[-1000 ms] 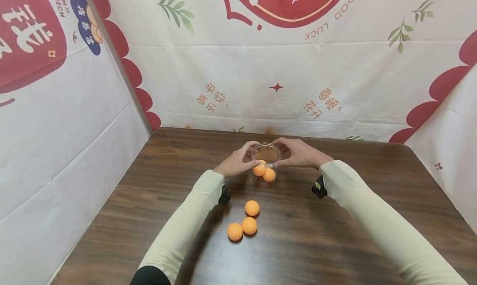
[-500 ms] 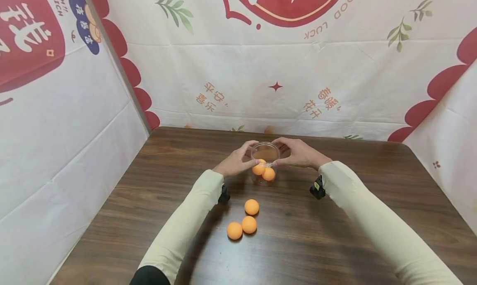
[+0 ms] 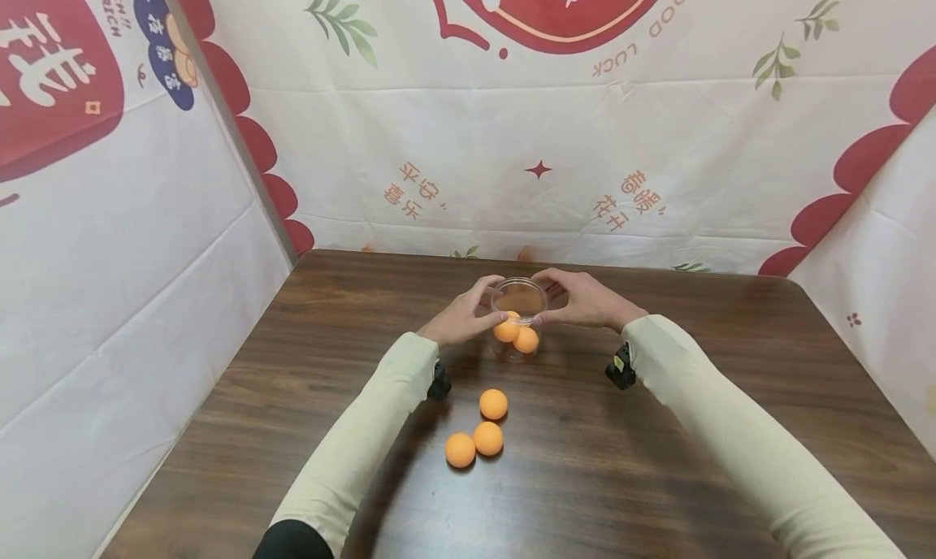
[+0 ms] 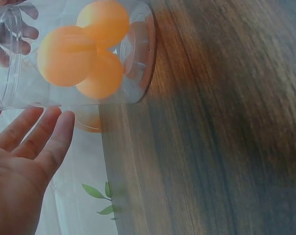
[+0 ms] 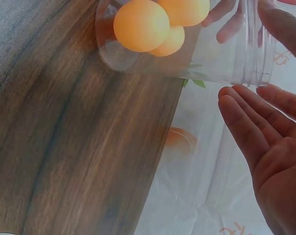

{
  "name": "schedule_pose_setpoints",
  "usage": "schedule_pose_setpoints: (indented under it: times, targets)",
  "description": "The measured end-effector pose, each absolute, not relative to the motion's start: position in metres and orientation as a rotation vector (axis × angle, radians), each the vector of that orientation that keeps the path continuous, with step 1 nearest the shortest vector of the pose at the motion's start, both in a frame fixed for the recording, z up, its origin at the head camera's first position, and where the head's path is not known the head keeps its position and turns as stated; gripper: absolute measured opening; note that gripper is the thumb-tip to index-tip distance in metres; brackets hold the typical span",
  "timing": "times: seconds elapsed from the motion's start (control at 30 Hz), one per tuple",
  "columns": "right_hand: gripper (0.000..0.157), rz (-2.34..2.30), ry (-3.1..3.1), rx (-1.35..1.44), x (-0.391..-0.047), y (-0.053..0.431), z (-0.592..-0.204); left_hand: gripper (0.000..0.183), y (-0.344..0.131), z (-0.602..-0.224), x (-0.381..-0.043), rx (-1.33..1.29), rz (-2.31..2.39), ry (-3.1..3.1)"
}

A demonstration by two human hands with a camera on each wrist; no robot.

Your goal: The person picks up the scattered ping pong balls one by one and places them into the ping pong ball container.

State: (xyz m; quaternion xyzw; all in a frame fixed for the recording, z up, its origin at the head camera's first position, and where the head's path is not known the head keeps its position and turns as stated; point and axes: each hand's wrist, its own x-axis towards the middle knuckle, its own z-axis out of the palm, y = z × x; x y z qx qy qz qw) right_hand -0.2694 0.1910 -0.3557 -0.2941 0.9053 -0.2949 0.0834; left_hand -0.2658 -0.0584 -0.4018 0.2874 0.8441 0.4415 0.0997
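Note:
A clear plastic jar (image 3: 517, 319) stands upright near the table's far side with three orange ping-pong balls (image 4: 67, 56) at its bottom. My left hand (image 3: 464, 311) holds the jar's ringed top from the left, thumb on the near side and fingers behind. From the right, my right hand (image 3: 588, 299) grips the same top in a mirrored way. Both wrist views show fingertips right at the jar's wall (image 5: 221, 58), close to its neck. Three more orange ping-pong balls (image 3: 488, 439) lie on the table between my forearms, nearer to me than the jar.
The dark wood-grain table (image 3: 658, 478) ends a short way behind the jar. A white printed cloth (image 3: 468, 136) hangs along its back edge, and similar cloth (image 3: 168, 258) closes in the left side. Black wrist devices (image 3: 621, 367) sit at both cuffs.

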Motion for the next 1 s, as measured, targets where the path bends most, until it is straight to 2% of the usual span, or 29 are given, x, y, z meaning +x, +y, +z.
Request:
schedule_pose_setpoints:
  times: [0.53,1.0]
  targets:
    - [0.070,-0.961,2.670,-0.853,-0.271,0.191,-0.360,0.064,-0.062,-0.402,-0.267,0.875,1.332,2.523]
    - [0.072,-0.883,2.712,-0.811,-0.271,0.190,-0.358,0.062,-0.093,-0.383,-0.246,0.951,1.101,2.664]
